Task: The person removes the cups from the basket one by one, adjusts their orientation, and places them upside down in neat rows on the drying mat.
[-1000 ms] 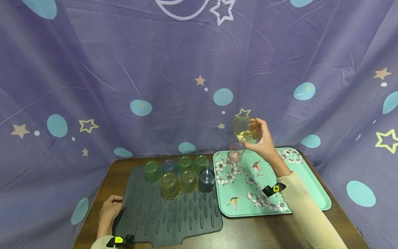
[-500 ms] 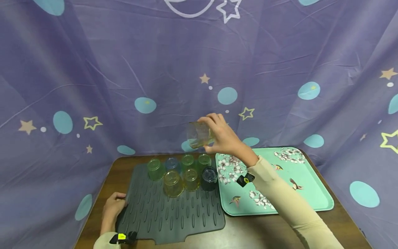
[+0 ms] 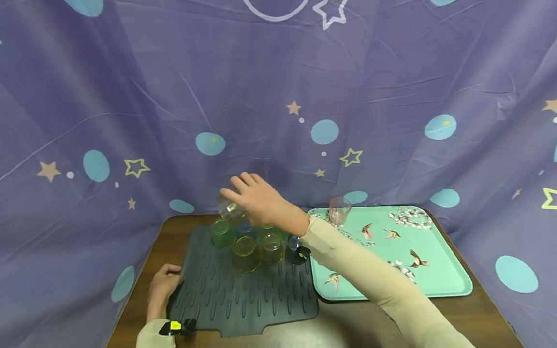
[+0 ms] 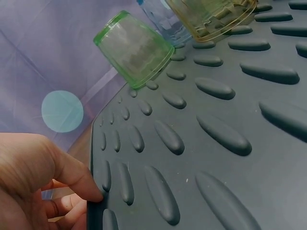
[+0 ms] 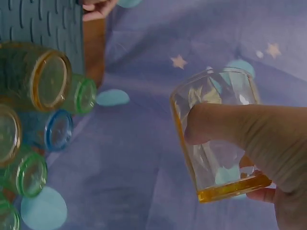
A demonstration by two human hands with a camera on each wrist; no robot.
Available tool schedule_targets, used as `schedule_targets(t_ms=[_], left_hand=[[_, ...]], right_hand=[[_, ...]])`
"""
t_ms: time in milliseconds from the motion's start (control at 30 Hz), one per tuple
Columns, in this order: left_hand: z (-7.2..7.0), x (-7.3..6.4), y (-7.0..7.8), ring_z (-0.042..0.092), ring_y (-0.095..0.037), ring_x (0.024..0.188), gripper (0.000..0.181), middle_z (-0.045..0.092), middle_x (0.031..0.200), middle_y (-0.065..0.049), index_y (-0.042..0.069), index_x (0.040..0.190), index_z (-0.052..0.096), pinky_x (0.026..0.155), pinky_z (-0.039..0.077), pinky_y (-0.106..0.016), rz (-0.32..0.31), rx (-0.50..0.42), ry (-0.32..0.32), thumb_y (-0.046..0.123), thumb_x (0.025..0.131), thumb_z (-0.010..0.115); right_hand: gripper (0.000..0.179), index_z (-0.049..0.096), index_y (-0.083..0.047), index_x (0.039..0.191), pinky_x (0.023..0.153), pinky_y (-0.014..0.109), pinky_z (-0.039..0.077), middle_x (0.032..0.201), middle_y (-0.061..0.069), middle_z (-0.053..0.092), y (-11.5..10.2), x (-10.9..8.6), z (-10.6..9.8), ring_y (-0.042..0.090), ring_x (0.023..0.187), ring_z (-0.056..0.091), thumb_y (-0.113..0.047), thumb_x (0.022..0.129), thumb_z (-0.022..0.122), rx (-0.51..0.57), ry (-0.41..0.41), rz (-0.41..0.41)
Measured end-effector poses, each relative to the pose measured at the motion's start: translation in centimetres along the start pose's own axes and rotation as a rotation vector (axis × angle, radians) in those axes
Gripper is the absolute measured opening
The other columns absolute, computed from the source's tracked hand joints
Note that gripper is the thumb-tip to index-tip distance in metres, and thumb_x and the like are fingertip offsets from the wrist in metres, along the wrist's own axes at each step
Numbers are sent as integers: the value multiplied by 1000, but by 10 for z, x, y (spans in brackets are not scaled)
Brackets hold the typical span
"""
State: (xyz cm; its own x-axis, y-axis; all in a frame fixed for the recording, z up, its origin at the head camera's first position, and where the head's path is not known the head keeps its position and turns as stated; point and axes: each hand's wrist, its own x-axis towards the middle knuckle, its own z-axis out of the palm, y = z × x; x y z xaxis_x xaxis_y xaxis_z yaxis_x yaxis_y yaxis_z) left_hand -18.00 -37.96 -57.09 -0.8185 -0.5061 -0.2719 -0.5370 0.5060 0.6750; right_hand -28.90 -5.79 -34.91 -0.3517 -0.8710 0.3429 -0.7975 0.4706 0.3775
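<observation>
My right hand (image 3: 261, 200) grips a yellow-tinted drinking glass (image 5: 216, 167), thumb along its side. In the head view the glass is tilted above the back left of the dark ribbed drying mat (image 3: 243, 309), overlapping the back row there. My left hand (image 3: 163, 285) pinches the mat's left edge, as the left wrist view shows close up. Upside down on the mat stand two yellow glasses (image 3: 246, 253), a green glass (image 4: 134, 50) at the left end, a blue glass (image 5: 60, 129), further green glasses (image 5: 31, 175) and a dark blue glass (image 3: 293, 251).
To the right of the mat lies a mint-green tray (image 3: 435, 275) with blossoms and birds on it. A pink glass (image 3: 339, 211) stands upright at its back left. The wooden table (image 3: 304, 333) ends at a purple star-patterned curtain (image 3: 261, 96) behind.
My right hand has carried the yellow glass from above the tray leftwards to over the mat's back row, lowering and turning it. The left hand stays at the mat's edge.
</observation>
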Motion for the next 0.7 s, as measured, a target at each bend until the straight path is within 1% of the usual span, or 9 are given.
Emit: schedule_targets(t_ms=[67, 167, 233, 367, 400, 500, 600, 700], left_hand=[[0, 0, 0, 54, -48, 116, 39, 61, 131, -26, 8, 123, 62, 79, 40, -50, -1, 0, 4, 14, 84, 58], [0, 0, -1, 54, -50, 118, 41, 59, 134, -26, 8, 123, 62, 81, 40, -53, -7, 2, 9, 13, 83, 59], [-1, 1, -1, 53, -50, 119, 42, 58, 135, -26, 9, 124, 61, 83, 40, -55, -11, 3, 6, 12, 83, 59], [-2, 2, -2, 51, -53, 119, 43, 57, 137, -28, 8, 126, 60, 85, 40, -59, -8, 5, 2, 13, 83, 58], [-2, 2, -2, 51, -53, 119, 43, 56, 137, -28, 8, 126, 60, 86, 39, -60, -7, 6, 3, 13, 83, 58], [-1, 2, -1, 51, -53, 119, 42, 57, 136, -28, 8, 125, 61, 86, 39, -60, -2, 6, 9, 13, 83, 59], [0, 2, 0, 52, -52, 119, 41, 58, 135, -27, 9, 124, 61, 85, 40, -59, -11, 4, 9, 14, 84, 58], [1, 1, 1, 53, -50, 119, 40, 59, 134, -26, 11, 124, 62, 84, 41, -56, -26, 2, 11, 14, 85, 56]], right_hand=[[72, 45, -22, 146, 100, 37, 45, 133, 6, 50, -10, 8, 5, 24, 114, 48, -29, 83, 80, -24, -32, -16], [65, 46, -23, 145, 101, 36, 45, 136, 6, 50, -24, 19, 12, 23, 119, 48, -29, 88, 77, -41, -50, -43], [63, 46, -23, 143, 101, 36, 44, 139, 5, 49, -33, 25, 17, 23, 120, 48, -31, 89, 78, -59, -57, -65], [53, 46, -23, 138, 100, 33, 45, 141, 2, 49, -51, 39, 26, 20, 120, 48, -32, 93, 73, -137, -85, -97], [51, 46, -23, 138, 100, 33, 45, 142, 1, 49, -56, 42, 28, 19, 120, 48, -32, 94, 71, -158, -102, -104], [46, 45, -24, 137, 98, 31, 44, 144, -1, 47, -72, 53, 36, 17, 121, 46, -39, 98, 65, -240, -192, -127], [49, 44, -27, 139, 99, 29, 42, 145, -3, 44, -87, 62, 45, 15, 122, 43, -47, 98, 62, -305, -309, -155], [52, 44, -31, 142, 103, 28, 42, 144, -6, 43, -101, 69, 53, 13, 125, 41, -52, 97, 60, -336, -412, -158]])
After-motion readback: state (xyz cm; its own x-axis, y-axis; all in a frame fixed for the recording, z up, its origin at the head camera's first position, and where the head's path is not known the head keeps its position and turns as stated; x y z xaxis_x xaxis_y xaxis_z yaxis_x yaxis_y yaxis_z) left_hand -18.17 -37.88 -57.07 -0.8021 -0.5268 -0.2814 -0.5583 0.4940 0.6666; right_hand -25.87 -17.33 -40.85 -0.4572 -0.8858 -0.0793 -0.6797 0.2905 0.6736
